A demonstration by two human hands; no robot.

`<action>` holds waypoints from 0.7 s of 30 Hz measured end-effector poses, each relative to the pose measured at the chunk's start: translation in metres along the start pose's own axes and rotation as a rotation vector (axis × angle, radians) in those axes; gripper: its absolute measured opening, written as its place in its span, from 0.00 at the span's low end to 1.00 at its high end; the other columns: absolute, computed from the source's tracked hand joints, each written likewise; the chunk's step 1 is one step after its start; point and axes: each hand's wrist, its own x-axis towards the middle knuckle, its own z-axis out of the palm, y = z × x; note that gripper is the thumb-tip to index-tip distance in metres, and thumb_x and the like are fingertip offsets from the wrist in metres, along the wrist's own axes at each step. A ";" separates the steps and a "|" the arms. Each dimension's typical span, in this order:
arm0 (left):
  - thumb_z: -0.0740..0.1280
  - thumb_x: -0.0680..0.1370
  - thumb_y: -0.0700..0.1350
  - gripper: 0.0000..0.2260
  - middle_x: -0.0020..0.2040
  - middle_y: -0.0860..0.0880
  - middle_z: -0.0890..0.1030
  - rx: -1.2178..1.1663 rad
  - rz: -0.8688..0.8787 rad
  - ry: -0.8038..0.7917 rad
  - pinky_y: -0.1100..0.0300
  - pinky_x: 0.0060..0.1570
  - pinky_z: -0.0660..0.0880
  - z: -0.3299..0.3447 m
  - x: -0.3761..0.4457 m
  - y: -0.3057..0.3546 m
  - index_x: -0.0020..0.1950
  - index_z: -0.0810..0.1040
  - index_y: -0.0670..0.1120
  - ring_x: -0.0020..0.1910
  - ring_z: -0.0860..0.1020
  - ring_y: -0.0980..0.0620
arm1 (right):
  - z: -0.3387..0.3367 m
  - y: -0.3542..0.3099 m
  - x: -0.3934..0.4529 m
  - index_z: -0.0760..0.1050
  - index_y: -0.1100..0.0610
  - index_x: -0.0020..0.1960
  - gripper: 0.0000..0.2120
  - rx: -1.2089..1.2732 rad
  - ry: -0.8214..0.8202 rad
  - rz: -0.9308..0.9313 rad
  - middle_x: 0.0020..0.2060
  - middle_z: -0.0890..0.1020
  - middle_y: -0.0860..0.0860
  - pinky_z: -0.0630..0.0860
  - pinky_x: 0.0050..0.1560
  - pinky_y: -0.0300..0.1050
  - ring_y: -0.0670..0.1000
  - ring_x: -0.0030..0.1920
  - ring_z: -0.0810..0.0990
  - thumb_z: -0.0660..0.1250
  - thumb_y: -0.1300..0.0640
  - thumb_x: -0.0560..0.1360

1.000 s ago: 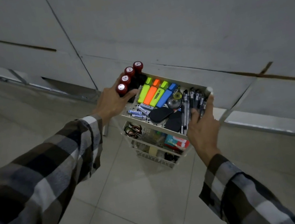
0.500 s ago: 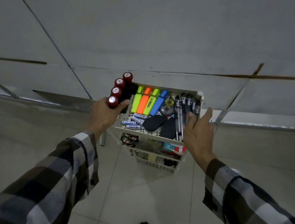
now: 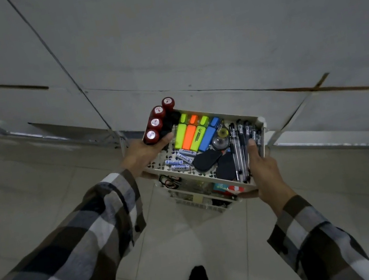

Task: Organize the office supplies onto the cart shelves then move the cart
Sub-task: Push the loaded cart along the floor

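Since the earlier frame, cart (image 3: 260, 124) and hands sit nearer the wall. Left hand (image 3: 140, 156) grips the left rim; right hand (image 3: 263, 165) clasps the right rim, fingers curled over it. Risk: a jolt topples the red-capped bottles (image 3: 158, 122) at the far-left corner.

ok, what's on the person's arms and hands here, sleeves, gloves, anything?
Both arms wear long plaid shirt sleeves in black, grey, white and brown checks, with buttoned cuffs at the wrists. Left hand and right hand are bare: no gloves, and no rings or watch visible.
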 end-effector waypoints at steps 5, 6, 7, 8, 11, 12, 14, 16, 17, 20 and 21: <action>0.77 0.65 0.72 0.35 0.31 0.49 0.78 -0.008 0.042 0.093 0.62 0.25 0.72 0.001 0.003 -0.005 0.47 0.84 0.40 0.27 0.75 0.52 | 0.004 0.004 0.001 0.67 0.57 0.43 0.35 -0.064 0.075 -0.061 0.39 0.69 0.55 0.82 0.50 0.74 0.57 0.42 0.73 0.65 0.24 0.67; 0.77 0.65 0.73 0.36 0.30 0.48 0.77 -0.007 0.045 0.095 0.62 0.25 0.72 0.001 0.004 -0.004 0.47 0.84 0.39 0.27 0.75 0.51 | 0.003 0.005 0.002 0.67 0.57 0.42 0.35 -0.085 0.087 -0.071 0.39 0.69 0.55 0.81 0.50 0.74 0.57 0.42 0.73 0.66 0.24 0.66; 0.77 0.64 0.74 0.37 0.30 0.48 0.78 -0.010 0.044 0.094 0.61 0.26 0.74 0.001 0.004 -0.004 0.47 0.84 0.39 0.27 0.76 0.51 | 0.003 0.004 0.003 0.67 0.57 0.42 0.34 -0.103 0.091 -0.075 0.38 0.69 0.55 0.82 0.50 0.73 0.57 0.41 0.73 0.67 0.25 0.67; 0.76 0.63 0.74 0.37 0.30 0.48 0.78 -0.015 0.039 0.092 0.60 0.27 0.76 0.001 0.004 -0.004 0.47 0.84 0.39 0.28 0.77 0.50 | 0.003 0.003 0.003 0.67 0.57 0.42 0.33 -0.110 0.089 -0.075 0.38 0.69 0.55 0.82 0.49 0.72 0.57 0.41 0.73 0.68 0.26 0.69; 0.76 0.64 0.74 0.38 0.31 0.47 0.78 -0.011 0.019 0.083 0.56 0.28 0.79 0.000 0.005 -0.001 0.47 0.84 0.39 0.29 0.78 0.48 | 0.003 -0.002 0.006 0.66 0.57 0.42 0.32 -0.123 0.081 -0.073 0.39 0.70 0.55 0.84 0.47 0.67 0.57 0.41 0.74 0.69 0.27 0.69; 0.76 0.64 0.74 0.37 0.31 0.47 0.77 -0.011 0.020 0.084 0.55 0.29 0.80 0.000 0.004 0.001 0.48 0.84 0.39 0.29 0.78 0.48 | 0.003 -0.004 0.008 0.66 0.57 0.43 0.33 -0.125 0.076 -0.073 0.40 0.70 0.56 0.85 0.45 0.64 0.57 0.41 0.75 0.69 0.27 0.67; 0.75 0.64 0.74 0.37 0.30 0.48 0.76 -0.022 0.011 0.082 0.55 0.30 0.79 0.001 0.005 0.003 0.49 0.84 0.39 0.27 0.76 0.48 | 0.002 -0.011 0.013 0.67 0.58 0.45 0.35 -0.138 0.070 -0.070 0.41 0.70 0.57 0.85 0.43 0.61 0.57 0.41 0.75 0.69 0.25 0.65; 0.75 0.64 0.75 0.38 0.28 0.48 0.75 -0.033 -0.005 0.095 0.56 0.30 0.78 0.003 0.008 0.006 0.47 0.83 0.39 0.25 0.75 0.48 | 0.000 -0.019 0.018 0.68 0.58 0.46 0.35 -0.168 0.064 -0.086 0.40 0.71 0.57 0.85 0.45 0.64 0.58 0.41 0.76 0.69 0.26 0.66; 0.75 0.64 0.75 0.37 0.27 0.48 0.75 -0.031 -0.011 0.103 0.55 0.30 0.79 0.004 0.009 0.008 0.46 0.83 0.39 0.24 0.75 0.48 | 0.000 -0.023 0.020 0.69 0.59 0.47 0.35 -0.187 0.062 -0.099 0.40 0.72 0.57 0.85 0.45 0.65 0.58 0.40 0.77 0.69 0.27 0.67; 0.75 0.65 0.74 0.36 0.28 0.47 0.77 -0.018 -0.032 0.113 0.50 0.32 0.83 0.006 0.009 0.018 0.45 0.82 0.40 0.25 0.76 0.47 | -0.002 -0.032 0.028 0.70 0.61 0.47 0.34 -0.226 0.057 -0.117 0.40 0.74 0.59 0.85 0.45 0.65 0.58 0.38 0.80 0.69 0.28 0.70; 0.75 0.66 0.74 0.34 0.30 0.47 0.78 -0.016 -0.039 0.117 0.47 0.34 0.84 0.007 0.009 0.022 0.45 0.82 0.41 0.27 0.77 0.47 | -0.003 -0.035 0.031 0.70 0.61 0.48 0.34 -0.235 0.053 -0.119 0.40 0.75 0.59 0.86 0.44 0.63 0.58 0.38 0.80 0.69 0.29 0.70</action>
